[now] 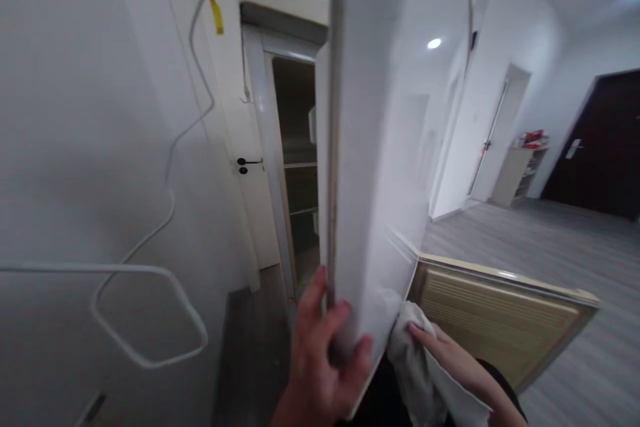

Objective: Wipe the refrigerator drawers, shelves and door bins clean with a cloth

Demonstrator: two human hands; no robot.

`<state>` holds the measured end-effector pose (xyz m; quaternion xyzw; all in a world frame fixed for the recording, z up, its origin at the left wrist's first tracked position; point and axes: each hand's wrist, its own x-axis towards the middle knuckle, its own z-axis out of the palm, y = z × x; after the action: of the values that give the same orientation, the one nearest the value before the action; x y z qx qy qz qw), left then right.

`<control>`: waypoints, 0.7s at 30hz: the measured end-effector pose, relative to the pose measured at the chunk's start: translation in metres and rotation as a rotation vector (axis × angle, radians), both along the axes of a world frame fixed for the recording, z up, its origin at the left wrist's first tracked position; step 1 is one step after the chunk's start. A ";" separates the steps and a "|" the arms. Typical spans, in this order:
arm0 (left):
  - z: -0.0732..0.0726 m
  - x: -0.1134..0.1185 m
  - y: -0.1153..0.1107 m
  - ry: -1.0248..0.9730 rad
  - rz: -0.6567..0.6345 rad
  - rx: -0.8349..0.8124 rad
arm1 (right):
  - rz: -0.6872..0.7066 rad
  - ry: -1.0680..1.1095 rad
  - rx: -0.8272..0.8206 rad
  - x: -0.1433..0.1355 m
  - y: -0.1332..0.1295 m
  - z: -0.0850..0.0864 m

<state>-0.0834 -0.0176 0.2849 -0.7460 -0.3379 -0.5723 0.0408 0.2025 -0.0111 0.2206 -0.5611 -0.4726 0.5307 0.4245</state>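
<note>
A tall white fridge door (370,147) stands swung open, edge towards me, with a gasket along its left side. My left hand (323,353) grips the lower part of this edge, its fingers round the gasket side. To the right, my right hand (440,347) presses a pale cloth (413,360) near the bottom of the door's glossy outer face. Behind the door, the dark fridge interior (297,147) shows a few shelves. A lower door (495,313) with a beige ribbed inner panel stands open beside my right hand.
A white cable (145,269) with a yellow tag (216,13) hangs along the left wall. Beyond are a white door with a black handle (249,162), a small shelf unit (517,170) and a dark door (600,147) at the far right.
</note>
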 end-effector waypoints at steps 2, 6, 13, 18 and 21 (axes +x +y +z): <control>0.010 -0.019 0.026 -0.147 0.018 -0.039 | 0.069 -0.015 -0.021 -0.008 -0.001 -0.009; 0.019 -0.038 0.077 -0.167 0.082 -0.036 | 0.092 0.102 -0.048 -0.020 0.002 -0.016; 0.020 -0.058 0.130 -0.066 0.280 0.138 | -0.073 0.403 -0.166 -0.010 0.000 -0.018; 0.015 -0.061 0.148 -0.100 0.360 0.107 | -0.197 0.434 -0.115 0.014 0.004 -0.045; 0.010 -0.059 0.156 -0.132 0.430 0.122 | -0.263 0.467 -0.153 0.029 0.014 -0.063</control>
<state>-0.1428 0.1383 0.2954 -0.6140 -0.4558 -0.6173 0.1848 0.2316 0.0033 0.1580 -0.5105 -0.2435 0.6201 0.5436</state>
